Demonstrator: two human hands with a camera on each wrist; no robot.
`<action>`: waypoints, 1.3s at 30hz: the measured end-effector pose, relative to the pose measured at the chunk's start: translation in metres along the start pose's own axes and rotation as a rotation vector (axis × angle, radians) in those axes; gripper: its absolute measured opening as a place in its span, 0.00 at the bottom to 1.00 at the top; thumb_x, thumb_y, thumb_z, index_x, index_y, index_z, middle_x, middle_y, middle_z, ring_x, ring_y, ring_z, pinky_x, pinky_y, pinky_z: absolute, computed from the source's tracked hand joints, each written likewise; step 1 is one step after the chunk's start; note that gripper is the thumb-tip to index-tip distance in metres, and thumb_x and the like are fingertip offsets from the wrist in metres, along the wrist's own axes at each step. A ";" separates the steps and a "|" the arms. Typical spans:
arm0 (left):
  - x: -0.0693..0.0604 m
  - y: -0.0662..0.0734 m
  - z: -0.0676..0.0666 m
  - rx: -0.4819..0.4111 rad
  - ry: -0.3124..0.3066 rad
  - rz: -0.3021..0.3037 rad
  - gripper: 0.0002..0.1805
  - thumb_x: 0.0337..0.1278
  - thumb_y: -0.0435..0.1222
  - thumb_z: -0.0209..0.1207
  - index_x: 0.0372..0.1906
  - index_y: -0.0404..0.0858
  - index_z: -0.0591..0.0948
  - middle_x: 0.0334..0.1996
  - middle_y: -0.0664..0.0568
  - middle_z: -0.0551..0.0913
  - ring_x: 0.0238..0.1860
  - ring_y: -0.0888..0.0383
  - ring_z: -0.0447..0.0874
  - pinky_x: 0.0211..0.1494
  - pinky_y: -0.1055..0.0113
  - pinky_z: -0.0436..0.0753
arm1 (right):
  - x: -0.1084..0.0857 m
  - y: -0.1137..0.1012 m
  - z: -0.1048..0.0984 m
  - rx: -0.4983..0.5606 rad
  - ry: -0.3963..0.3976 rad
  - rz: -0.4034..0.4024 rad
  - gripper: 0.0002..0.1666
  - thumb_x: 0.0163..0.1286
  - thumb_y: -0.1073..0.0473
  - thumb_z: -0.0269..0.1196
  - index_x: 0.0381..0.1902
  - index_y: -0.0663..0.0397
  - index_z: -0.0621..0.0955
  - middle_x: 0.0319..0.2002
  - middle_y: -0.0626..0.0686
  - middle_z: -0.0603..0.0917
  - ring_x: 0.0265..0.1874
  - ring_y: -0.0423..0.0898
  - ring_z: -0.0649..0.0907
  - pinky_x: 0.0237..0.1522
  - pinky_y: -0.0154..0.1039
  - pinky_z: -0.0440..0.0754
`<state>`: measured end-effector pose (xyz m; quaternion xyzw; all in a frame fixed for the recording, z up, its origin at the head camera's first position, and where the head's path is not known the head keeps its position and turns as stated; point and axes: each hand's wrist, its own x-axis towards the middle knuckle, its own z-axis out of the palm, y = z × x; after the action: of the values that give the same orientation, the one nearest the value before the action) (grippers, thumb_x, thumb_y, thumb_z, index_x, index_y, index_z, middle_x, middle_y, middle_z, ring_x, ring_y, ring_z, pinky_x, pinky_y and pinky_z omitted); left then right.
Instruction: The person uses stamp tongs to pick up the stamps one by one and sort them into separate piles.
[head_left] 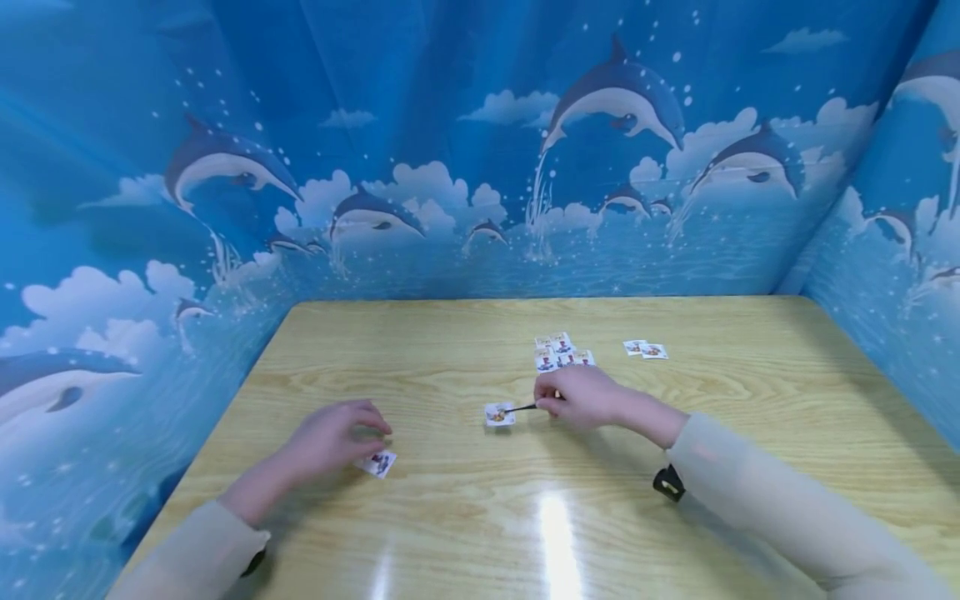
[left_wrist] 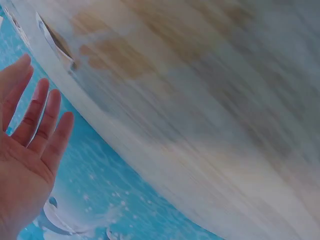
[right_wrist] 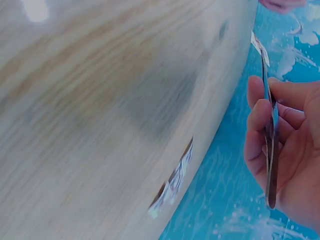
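My right hand [head_left: 581,396] pinches slim metal tweezers [right_wrist: 271,150] between thumb and fingers. At the tweezers' tips is a small white picture card [head_left: 495,414], held slightly above the table in front of me; the right wrist view shows it nearly edge-on. My left hand [head_left: 333,435] hovers at the table's left side with its fingers spread and relaxed, as the left wrist view shows. Just beside its fingertips lies another picture card [head_left: 380,463], partly covered by the hand in the head view. No object shows in the left palm [left_wrist: 22,170].
Several picture cards [head_left: 562,348] lie in a close group beyond my right hand. Two more cards [head_left: 645,349] overlap further right. Light wood-grain table [head_left: 420,350] runs back to a blue dolphin-print curtain [head_left: 450,167], which also hangs along both sides.
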<state>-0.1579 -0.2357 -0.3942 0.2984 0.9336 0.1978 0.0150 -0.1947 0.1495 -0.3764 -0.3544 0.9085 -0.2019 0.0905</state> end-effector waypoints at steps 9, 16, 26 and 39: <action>-0.010 -0.010 -0.003 -0.031 -0.092 -0.008 0.07 0.45 0.38 0.72 0.31 0.51 0.86 0.35 0.66 0.79 0.36 0.62 0.79 0.41 0.60 0.78 | -0.023 0.025 -0.016 0.022 0.029 0.038 0.06 0.73 0.61 0.57 0.36 0.53 0.81 0.23 0.40 0.79 0.22 0.35 0.75 0.28 0.37 0.73; -0.011 -0.012 0.001 -0.001 -0.105 -0.020 0.08 0.45 0.36 0.72 0.29 0.53 0.86 0.36 0.66 0.78 0.35 0.63 0.77 0.40 0.62 0.78 | -0.043 0.045 -0.026 0.017 0.098 0.067 0.07 0.72 0.62 0.58 0.33 0.53 0.81 0.22 0.41 0.78 0.19 0.36 0.71 0.25 0.36 0.69; -0.011 -0.012 0.003 -0.008 -0.103 -0.026 0.09 0.46 0.36 0.72 0.30 0.54 0.86 0.35 0.67 0.77 0.36 0.63 0.77 0.41 0.61 0.77 | -0.080 0.084 -0.051 -0.026 0.178 0.189 0.07 0.72 0.61 0.58 0.33 0.53 0.81 0.23 0.43 0.79 0.20 0.38 0.72 0.26 0.39 0.69; -0.011 -0.015 0.006 -0.016 -0.075 -0.024 0.09 0.44 0.35 0.72 0.29 0.53 0.86 0.35 0.67 0.77 0.35 0.65 0.76 0.39 0.64 0.76 | -0.117 0.143 -0.071 -0.050 0.196 0.343 0.11 0.73 0.65 0.56 0.43 0.69 0.82 0.27 0.48 0.83 0.27 0.47 0.80 0.29 0.43 0.73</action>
<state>-0.1564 -0.2511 -0.4070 0.2943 0.9343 0.1936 0.0547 -0.2172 0.3461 -0.3714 -0.1753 0.9648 -0.1945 0.0261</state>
